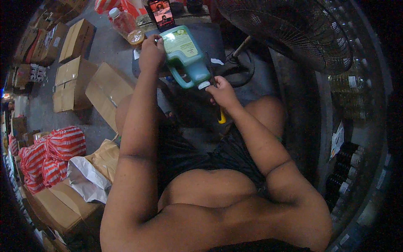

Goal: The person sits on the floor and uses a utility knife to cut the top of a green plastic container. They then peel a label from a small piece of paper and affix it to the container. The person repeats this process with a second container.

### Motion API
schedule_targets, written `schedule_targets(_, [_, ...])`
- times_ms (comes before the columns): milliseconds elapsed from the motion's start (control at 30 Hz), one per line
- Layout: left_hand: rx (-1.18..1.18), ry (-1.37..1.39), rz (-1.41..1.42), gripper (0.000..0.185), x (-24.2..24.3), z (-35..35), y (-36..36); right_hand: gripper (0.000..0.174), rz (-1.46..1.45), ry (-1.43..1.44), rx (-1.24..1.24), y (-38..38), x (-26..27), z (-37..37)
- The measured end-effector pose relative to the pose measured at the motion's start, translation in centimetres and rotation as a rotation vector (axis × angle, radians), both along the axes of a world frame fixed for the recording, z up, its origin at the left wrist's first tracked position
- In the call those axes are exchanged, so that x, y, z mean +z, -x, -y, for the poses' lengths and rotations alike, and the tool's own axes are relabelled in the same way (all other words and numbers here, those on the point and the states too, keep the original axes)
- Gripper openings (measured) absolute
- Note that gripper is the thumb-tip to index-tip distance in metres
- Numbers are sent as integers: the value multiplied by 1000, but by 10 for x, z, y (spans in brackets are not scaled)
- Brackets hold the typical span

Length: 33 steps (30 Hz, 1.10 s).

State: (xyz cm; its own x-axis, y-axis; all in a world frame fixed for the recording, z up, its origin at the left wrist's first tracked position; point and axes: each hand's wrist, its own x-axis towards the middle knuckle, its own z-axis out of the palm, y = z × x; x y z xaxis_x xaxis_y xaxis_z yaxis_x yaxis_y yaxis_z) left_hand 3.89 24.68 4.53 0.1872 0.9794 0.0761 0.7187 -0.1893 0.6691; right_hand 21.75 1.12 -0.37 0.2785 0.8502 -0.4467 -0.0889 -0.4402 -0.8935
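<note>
A translucent green plastic jug (192, 66) with a printed label lies on its side, its molded handle and white screw cap (204, 85) pointing toward me. My left hand (152, 53) grips the jug's base end, at its left corner. At the cap, my right hand (223, 91) has its thumb and forefinger against the white plastic. A slim tool with a yellow handle end (221, 117) passes through that same hand; its kind is hard to tell. Under the jug is a dark low tabletop (215, 41).
A lit phone (162, 14) stands behind the jug, near a clear bottle (121, 20) and a round-lidded jar (136, 37). A large fan (292, 34) looms at right. Cardboard boxes (74, 83) and red-striped bags (59, 154) line the left; bottles (349, 97) fill the right side.
</note>
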Motion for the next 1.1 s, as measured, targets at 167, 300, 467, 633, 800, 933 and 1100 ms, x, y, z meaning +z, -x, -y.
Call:
schedule_targets(167, [-6,-32,7,26,-7,-4,1,34,40,32,-21,1,2,0])
schedule_targets(300, [-24,-23,15,27,-9,-6,1,33,53,43,-19,2,6,0])
schedule_targets(467, [27,-117,3,28,-10,6,-5,33,38,27,-16,2,7,0])
schedule_targets(633, [33,-134,-11,30,-8,10,-7,31,29,-1,-29,3,5,0])
schedule_targets(800, [41,-95,-11,30,-8,7,-6,31,30,-3,-21,2,5,0])
schedule_targets(933, [23,-113,-3,29,-8,7,-5,31,28,-2,-7,1,6,-1])
schedule_targets(1100, [23,-104,-13,28,-7,5,-4,30,59,21,-22,2,5,-1])
